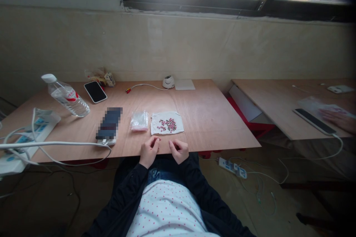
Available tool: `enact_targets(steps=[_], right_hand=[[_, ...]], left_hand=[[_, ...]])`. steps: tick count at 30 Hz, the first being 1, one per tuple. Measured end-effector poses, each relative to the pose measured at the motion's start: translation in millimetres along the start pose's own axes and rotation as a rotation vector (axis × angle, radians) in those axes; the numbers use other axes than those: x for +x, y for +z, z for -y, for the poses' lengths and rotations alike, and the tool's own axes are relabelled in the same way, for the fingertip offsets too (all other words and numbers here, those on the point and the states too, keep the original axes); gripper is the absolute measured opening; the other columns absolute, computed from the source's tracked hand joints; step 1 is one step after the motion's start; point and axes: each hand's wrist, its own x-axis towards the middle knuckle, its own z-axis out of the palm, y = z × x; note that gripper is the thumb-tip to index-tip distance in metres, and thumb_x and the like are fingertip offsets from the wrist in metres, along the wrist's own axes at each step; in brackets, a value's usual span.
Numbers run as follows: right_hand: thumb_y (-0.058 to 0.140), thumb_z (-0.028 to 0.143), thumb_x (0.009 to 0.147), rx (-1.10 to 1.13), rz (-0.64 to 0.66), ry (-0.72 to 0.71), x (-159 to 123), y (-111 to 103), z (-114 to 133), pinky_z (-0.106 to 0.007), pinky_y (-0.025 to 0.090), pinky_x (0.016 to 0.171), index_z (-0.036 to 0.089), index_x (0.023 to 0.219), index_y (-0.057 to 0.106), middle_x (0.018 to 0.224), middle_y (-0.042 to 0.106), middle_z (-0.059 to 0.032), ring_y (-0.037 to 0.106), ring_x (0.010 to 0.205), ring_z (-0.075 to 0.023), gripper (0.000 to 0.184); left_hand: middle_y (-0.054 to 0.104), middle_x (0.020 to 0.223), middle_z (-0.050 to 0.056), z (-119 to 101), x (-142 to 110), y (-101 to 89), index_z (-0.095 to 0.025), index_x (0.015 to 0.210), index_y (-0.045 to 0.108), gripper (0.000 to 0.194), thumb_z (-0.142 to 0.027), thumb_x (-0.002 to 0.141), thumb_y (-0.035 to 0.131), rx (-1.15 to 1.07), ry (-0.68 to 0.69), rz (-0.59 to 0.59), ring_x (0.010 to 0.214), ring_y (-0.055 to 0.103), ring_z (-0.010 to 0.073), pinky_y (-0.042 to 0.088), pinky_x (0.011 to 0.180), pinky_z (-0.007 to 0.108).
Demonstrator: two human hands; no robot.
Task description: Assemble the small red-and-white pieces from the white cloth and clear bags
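At the table's front edge, my left hand (150, 150) is closed with thumb and forefinger pinched; a tiny reddish spot shows at the fingertips, too small to name. My right hand (179, 151) is a short way to its right, fingers curled in and thumb against them; whatever it may hold is hidden. Just beyond both hands lies a white cloth (155, 119) with many small pink and dark pieces (170, 124) scattered on it. A stack of clear plastic bags (139, 120) sits left of the cloth, touching neither hand.
A phone with a cable (109, 126), a tilted water bottle (69, 98), another phone (95, 92) and power strips (30, 137) are on the left. A white dome camera (168, 81) stands at the back. At the right table (267, 107), another person's hand (336, 118) is blurred.
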Motion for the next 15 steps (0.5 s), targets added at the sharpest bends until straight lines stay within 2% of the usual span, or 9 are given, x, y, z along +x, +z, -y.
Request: enact_targets(steps=[4,6,10,15], right_hand=[[0.042,0.032,0.086,-0.148,0.046,-0.071,-0.1,3.7,-1.1,-0.023,0.029,0.050,0.019,0.049,0.039,0.048,0.040,0.0018,0.037,0.046,-0.0090,0.039],[0.042,0.031,0.086,-0.230,0.062,-0.112,-0.5,5.9,-1.7,-0.024,0.029,0.052,0.018,0.050,0.043,0.050,0.044,0.0003,0.040,0.048,-0.0098,0.038],[0.041,0.030,0.087,-0.345,0.093,-0.147,-1.7,9.2,-2.6,-0.025,0.028,0.054,0.018,0.052,0.047,0.051,0.049,-0.0019,0.043,0.051,-0.0112,0.038],[0.041,0.030,0.087,-0.378,0.100,-0.156,-2.1,9.7,-2.3,-0.026,0.028,0.055,0.018,0.053,0.049,0.052,0.050,-0.0024,0.045,0.052,-0.0119,0.037]], left_hand=[[0.062,0.073,0.001,2.0,-0.5,0.6,-0.019,0.086,0.060,0.027,-0.037,0.085,0.040,0.265,0.100,0.009,0.065,0.057,0.0136,0.044,0.063,0.023],[0.064,0.084,0.004,2.7,-0.4,1.3,-0.019,0.086,0.061,0.026,-0.036,0.085,0.041,0.321,0.133,0.009,0.075,0.058,0.0157,0.044,0.070,0.025],[0.064,0.086,0.005,2.6,-0.6,2.4,-0.019,0.087,0.062,0.025,-0.034,0.084,0.042,0.339,0.146,0.025,0.079,0.058,0.0175,0.045,0.073,0.027],[0.064,0.086,0.006,1.0,-1.1,1.7,-0.020,0.087,0.062,0.026,-0.034,0.084,0.041,0.354,0.144,0.037,0.080,0.058,0.0190,0.045,0.074,0.029]])
